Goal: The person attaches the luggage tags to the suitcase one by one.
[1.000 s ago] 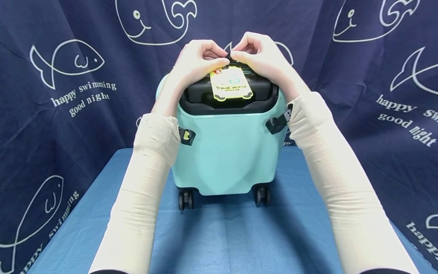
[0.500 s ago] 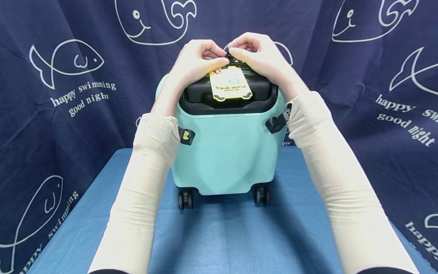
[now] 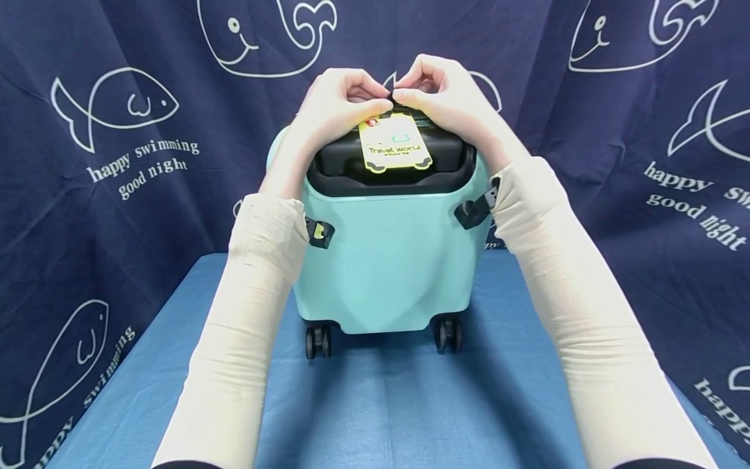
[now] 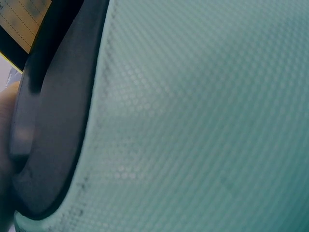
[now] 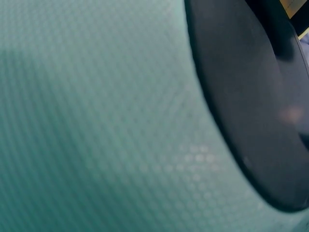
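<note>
A mint-green suitcase [image 3: 387, 260] stands upright on its wheels, with a black recessed top panel [image 3: 389, 185] and a black handle. A yellow luggage tag [image 3: 396, 143] printed "Travel World" hangs over the front of that panel. Above the tag, my left hand [image 3: 336, 104] pinches its small black strap between thumb and fingertips. Close beside it, the right hand [image 3: 448, 98] pinches the strap too; the fingertips hide most of it. Both wrist views are filled by the textured suitcase shell [image 4: 193, 121] and the black panel [image 5: 251, 106]; the tag's corner [image 4: 24, 21] shows at the left wrist view's top left.
Blue cloth [image 3: 387, 404] covers the table under the suitcase wheels [image 3: 448, 335]. A dark blue curtain [image 3: 146, 228] with white fish drawings hangs behind and at both sides. Black wrist cameras [image 3: 319, 233] sit close to the suitcase front.
My right fingertips shifted up slightly half a second ago, baring some of the black strap, and now sit close to the left fingertips again. The left hand, tag and suitcase stay put.
</note>
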Demonstrator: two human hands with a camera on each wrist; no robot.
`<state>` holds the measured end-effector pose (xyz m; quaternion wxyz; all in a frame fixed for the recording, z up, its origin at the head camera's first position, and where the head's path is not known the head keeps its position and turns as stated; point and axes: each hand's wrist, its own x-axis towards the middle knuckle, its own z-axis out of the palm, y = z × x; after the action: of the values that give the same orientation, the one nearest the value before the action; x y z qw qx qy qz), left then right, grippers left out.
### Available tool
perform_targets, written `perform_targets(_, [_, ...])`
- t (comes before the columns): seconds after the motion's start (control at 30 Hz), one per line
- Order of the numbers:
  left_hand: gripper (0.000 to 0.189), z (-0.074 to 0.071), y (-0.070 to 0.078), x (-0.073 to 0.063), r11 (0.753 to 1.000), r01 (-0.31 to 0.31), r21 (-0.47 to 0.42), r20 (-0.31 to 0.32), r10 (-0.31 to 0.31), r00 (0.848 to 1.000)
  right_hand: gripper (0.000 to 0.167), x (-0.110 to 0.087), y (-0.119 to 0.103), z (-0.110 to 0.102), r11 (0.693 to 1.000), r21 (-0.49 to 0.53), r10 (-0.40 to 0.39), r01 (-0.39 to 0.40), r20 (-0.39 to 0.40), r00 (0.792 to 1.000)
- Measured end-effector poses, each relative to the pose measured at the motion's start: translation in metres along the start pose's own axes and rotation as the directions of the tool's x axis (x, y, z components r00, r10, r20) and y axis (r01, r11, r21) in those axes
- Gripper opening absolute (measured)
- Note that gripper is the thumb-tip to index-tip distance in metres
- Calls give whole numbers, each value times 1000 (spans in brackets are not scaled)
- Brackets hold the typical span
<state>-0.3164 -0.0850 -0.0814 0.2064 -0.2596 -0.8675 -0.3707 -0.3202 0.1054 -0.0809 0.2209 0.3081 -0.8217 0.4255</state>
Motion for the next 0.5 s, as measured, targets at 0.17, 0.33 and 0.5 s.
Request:
perform_targets(0.17, [27, 0, 0, 0, 1000, 2, 3, 1, -2, 1000, 6, 0, 1, 0, 1000, -6, -6, 6, -6, 1000])
perform_targets(0.33, [27, 0, 1, 0, 1000, 7, 4, 2, -7, 1000, 5, 1, 2, -1, 1000, -21, -9, 9, -27, 1000])
perform_targets(0.5, [27, -1, 1, 1, 1000, 5, 6, 2, -5, 1000, 5, 2, 3, -1, 1000, -25, -8, 7, -42, 999])
